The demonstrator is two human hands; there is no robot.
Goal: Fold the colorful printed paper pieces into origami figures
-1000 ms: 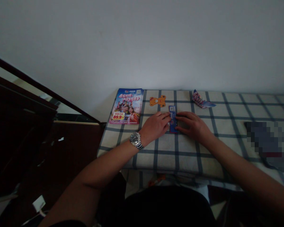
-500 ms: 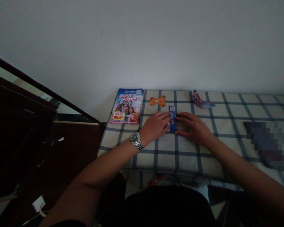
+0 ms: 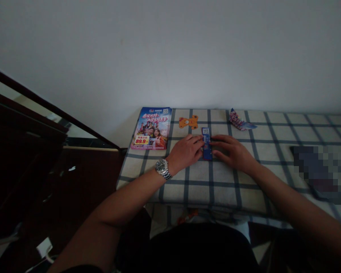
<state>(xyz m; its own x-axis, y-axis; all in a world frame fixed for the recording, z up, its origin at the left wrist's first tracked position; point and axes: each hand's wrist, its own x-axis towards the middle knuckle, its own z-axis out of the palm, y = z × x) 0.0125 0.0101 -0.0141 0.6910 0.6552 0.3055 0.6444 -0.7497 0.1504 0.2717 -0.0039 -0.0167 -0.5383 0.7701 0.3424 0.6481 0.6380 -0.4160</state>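
On checked tablecloth: printed blue strip
Left hand: touches left edge; cannot tell whether gripping
Right hand: spreads fingers at right edge

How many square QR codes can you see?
2: one QR code top right on the flyer, another at the far end of the blue strip. Others may be hidden.

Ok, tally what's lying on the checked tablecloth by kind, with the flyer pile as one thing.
Flyer pile: 1
Blue printed paper strip: 1
Teddy bear figure: 1
Creased printed paper: 1
Dark pixelated item, kind unclear: 1
Total: 5
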